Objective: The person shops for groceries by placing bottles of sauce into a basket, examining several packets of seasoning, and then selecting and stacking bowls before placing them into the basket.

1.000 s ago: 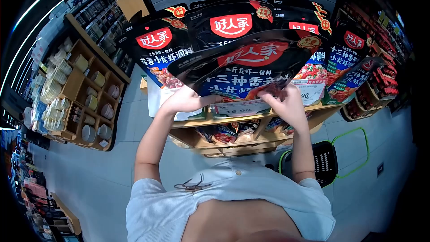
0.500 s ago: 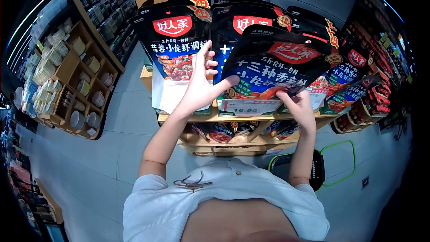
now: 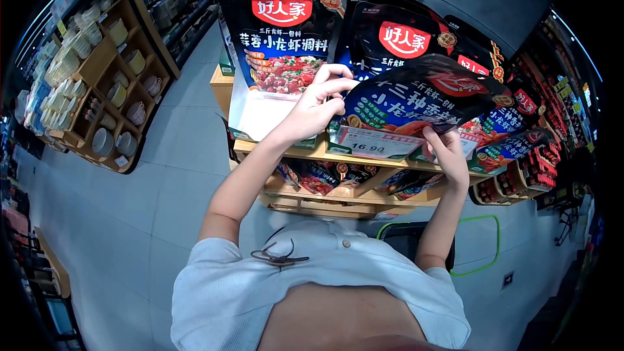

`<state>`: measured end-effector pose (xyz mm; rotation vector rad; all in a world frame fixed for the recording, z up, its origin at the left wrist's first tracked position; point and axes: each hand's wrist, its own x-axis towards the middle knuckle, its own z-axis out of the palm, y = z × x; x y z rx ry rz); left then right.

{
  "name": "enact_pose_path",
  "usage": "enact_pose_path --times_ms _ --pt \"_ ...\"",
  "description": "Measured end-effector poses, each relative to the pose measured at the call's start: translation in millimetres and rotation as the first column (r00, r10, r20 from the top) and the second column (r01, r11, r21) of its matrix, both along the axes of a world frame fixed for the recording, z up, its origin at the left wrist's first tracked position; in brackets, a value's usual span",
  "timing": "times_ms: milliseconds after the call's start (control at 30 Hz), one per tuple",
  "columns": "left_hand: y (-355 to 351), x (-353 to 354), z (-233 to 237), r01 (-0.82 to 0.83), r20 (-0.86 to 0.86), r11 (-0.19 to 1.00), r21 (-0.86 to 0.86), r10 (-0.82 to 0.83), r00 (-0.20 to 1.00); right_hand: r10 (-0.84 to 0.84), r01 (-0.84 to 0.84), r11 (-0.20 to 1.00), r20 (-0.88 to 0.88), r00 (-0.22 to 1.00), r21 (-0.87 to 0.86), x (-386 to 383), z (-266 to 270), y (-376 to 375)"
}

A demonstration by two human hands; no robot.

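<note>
Pouch (image 3: 411, 103) tilts above the price card (image 3: 372, 145); we should steady both side edges evenly to limit buckling. Our right hand (image 3: 447, 156) pinches its lower right corner, thumb in front. Our left hand (image 3: 317, 102) half-curls at the left edge; whether it grips, we cannot tell.

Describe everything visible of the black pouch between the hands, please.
The pouch looks like glossy, flexible plastic, mainly black, blue lower down. It has a rounded top edge, a red patch, white Chinese writing and a food picture near the bottom. It is tilted, in front of other pouches and above a price label. The right hand grips its lower right, thumb on the front; the left hand is at its left edge, contact unclear.
</note>
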<state>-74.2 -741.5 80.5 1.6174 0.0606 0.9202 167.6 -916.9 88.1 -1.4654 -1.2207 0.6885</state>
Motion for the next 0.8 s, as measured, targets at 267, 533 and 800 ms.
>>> enact_pose_path --times_ms 267,533,800 --pt "17 1 14 -0.318 -0.059 0.933 0.169 0.331 0.942 0.106 -0.106 0.994 0.006 0.994 -0.011 -1 7 -1" --pt "-6 -1 144 -0.461 0.208 0.276 0.843 0.624 0.753 0.009 -0.02 0.991 0.083 0.997 0.131 -16 11 1" --pt "62 97 184 0.083 -0.274 0.308 0.948 0.652 0.707 -0.091 -0.001 0.954 0.294 0.951 0.3 -20 11 5"
